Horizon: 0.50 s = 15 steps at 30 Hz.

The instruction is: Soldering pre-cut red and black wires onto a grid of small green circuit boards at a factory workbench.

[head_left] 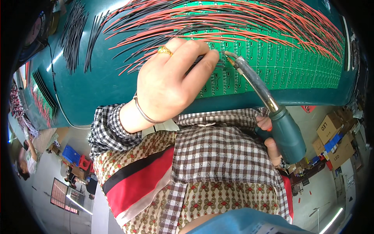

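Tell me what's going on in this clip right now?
A person is soldering at a teal table. The right hand grips a teal-handled soldering iron, its tip at a panel of small green circuit boards. The left hand, wearing a gold ring and a bracelet, presses down beside the tip, apparently steadying a wire. Many red and black wires fan across the panel's far side.
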Motion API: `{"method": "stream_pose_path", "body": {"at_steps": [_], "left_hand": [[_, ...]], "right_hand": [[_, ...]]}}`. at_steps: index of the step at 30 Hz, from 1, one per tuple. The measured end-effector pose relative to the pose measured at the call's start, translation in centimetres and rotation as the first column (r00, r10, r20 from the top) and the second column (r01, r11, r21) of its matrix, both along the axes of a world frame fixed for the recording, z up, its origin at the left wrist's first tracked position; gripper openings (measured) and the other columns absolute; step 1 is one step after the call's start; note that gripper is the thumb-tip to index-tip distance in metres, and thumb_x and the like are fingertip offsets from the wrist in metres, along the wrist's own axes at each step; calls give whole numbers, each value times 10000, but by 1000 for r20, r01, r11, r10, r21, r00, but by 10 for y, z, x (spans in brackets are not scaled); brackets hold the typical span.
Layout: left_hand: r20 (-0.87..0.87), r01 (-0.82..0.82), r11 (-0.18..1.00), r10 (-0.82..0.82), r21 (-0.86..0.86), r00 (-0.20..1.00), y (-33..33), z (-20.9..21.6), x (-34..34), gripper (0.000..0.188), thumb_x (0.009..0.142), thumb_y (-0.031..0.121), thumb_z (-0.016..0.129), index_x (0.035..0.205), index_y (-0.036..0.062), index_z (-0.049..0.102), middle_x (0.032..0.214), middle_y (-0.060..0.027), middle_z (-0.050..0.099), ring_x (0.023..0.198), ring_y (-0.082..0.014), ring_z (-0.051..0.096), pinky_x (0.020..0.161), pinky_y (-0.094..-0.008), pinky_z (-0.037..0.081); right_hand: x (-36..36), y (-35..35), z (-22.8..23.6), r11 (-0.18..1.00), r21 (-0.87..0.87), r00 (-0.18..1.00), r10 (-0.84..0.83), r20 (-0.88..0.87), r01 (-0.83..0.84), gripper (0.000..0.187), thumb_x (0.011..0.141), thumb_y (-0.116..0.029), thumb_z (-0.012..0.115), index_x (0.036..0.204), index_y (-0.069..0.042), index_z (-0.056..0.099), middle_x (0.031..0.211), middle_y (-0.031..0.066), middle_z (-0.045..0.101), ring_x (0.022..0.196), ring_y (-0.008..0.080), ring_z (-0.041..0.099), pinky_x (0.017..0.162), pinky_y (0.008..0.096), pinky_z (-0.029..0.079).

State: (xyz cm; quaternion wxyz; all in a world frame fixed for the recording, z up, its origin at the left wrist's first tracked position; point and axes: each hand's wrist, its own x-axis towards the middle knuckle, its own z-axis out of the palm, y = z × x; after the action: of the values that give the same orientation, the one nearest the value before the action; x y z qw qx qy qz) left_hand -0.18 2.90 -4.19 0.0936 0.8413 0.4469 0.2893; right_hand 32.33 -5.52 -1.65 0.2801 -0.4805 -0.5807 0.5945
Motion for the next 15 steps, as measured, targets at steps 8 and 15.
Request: {"method": "stream_pose_path", "body": {"at_steps": [8, 15], "left_hand": [[-13, 6, 1000, -6, 19, 1000, 0, -1, -1, 387, 672, -56, 736, 1052, 12, 749, 963, -76, 676, 785, -229, 656, 640, -317, 540], [-2, 11, 999, -11, 31, 1000, 1, -3, -1, 375, 676, -56, 736, 1045, 11, 750, 959, -75, 674, 788, -228, 656, 638, -317, 542]], "right_hand": [[-9, 4, 7, 999, 41, 999, 17, 27, -18, 514, 957, -373, 708, 1157, 83, 581, 1066, 192, 609, 1007, 297, 626, 1006, 493, 514], [-7, 2, 10, 998, -67, 1000, -3, 4, 4, 553, 967, -387, 708, 1213, 87, 566, 1107, 188, 616, 1079, 295, 626, 1014, 482, 504]]}}
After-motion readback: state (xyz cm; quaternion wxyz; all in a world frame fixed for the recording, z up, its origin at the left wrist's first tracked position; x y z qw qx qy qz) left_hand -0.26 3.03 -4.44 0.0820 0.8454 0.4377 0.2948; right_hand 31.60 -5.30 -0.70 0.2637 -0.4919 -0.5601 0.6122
